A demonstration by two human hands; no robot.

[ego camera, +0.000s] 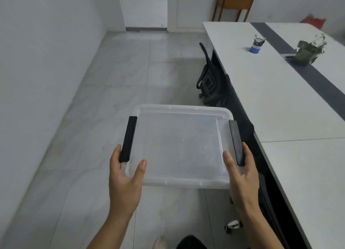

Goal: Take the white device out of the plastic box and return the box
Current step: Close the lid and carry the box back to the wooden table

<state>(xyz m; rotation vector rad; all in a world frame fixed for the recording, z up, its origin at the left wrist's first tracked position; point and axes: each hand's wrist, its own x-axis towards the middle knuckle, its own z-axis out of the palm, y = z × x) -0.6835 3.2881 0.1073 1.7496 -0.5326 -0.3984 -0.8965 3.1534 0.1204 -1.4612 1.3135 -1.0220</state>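
Left hand (pixel 125 176): wrapped on the plastic box (pixel 179 148) near corner, thumb on lid.
Right hand (pixel 240 174): clasped likewise beside the black latch (pixel 236 142).
Box: held mid-frame above floor; judged light, stiff, slippery.
White device: not seen.

Blue cup (pixel 255 47) and perhaps plant (pixel 306 51) on table (pixel 270 91).

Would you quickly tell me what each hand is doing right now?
Left hand: holding the plastic box at its left near corner.
Right hand: holding the box's right near corner.
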